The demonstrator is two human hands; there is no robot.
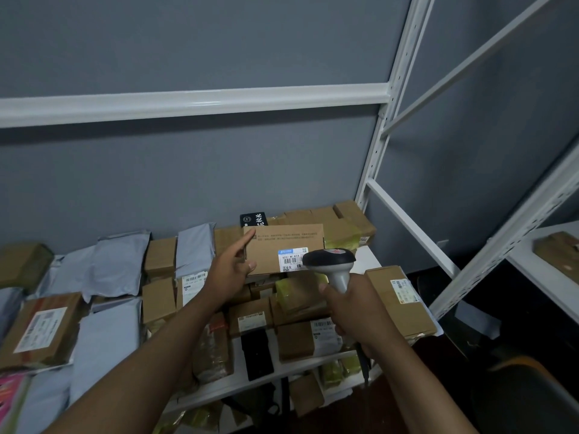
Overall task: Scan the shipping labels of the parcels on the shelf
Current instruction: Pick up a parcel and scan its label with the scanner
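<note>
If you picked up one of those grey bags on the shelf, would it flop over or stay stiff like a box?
The grey bag would probably flop: its skin is wrinkled and puffy, like soft plastic. It may feel slippery too, since the surface looks smooth. The box that the left hand holds keeps straight edges, so it is likely stiffer.

Both forearms are bare to the frame's lower edge, with no sleeve showing on either. The left hand (230,270) and right hand (354,311) wear no gloves, rings or watch.
</note>
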